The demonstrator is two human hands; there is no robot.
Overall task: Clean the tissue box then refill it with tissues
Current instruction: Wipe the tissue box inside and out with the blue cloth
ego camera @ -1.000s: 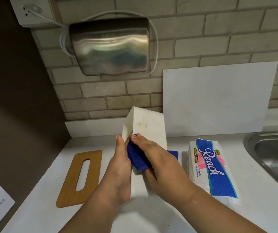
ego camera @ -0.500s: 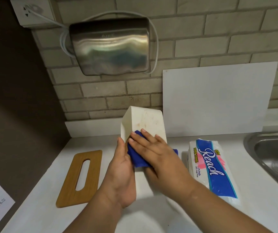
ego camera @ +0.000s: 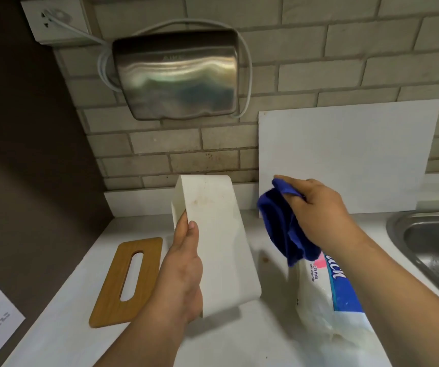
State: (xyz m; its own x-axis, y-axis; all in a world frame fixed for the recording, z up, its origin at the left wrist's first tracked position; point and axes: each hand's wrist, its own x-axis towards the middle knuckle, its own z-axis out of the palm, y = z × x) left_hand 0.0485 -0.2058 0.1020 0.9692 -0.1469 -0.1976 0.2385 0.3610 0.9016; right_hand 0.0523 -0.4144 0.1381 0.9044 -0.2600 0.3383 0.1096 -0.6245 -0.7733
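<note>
Centrally, the left hand clamps the tissue box tilted, exposing its stained face; right of it, the right hand pinches the blue cloth, seemingly refolding.

head cam, looking down, close to counter

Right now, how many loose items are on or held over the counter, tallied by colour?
White: 2, the tissue box held in the left hand, and the white board leaning on the wall
Blue: 1, the cloth in the right hand
Wood-brown: 1, the slotted lid
White and blue: 1, the tissue pack
Total: 5
</note>
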